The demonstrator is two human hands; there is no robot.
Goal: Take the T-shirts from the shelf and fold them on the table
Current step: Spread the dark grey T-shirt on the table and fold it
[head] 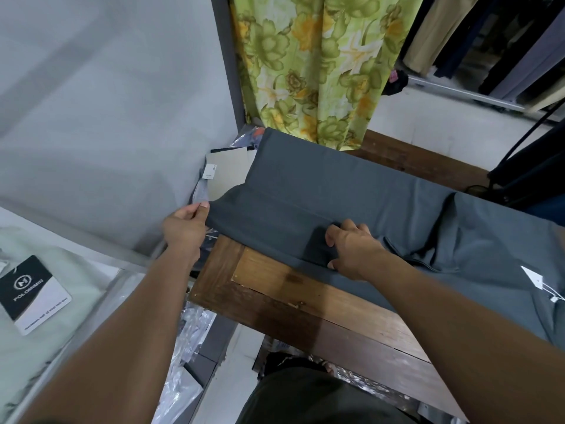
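While the person leans over the wooden table (pixel 305 304), two bare arms reach out from the bottom of the view. Close by on the left, a pale green shirt (pixel 46 301) lies under clear plastic with a black and white tag (pixel 32 293) on it. Shiny plastic bags (pixel 186 341) sit low beside the table's left edge. A bit farther out, the right hand (pixel 351 250) rests on the gray T-shirt (pixel 336 194), with its fingers curled and pinching a fold of the cloth near the table's middle. The left hand (pixel 185 224) is at the table's left edge, and its thumb and fingers pinch the shirt's folded corner. The gray T-shirt is spread flat from the left edge to the right edge, and small white tags (pixel 538 281) lie on it at the right. Behind it, by the far left corner, stands a gray wall (pixel 107 117). Farthest away hang a green flowered curtain (pixel 315 65) and some dark clothes (pixel 495 41) on a rail.
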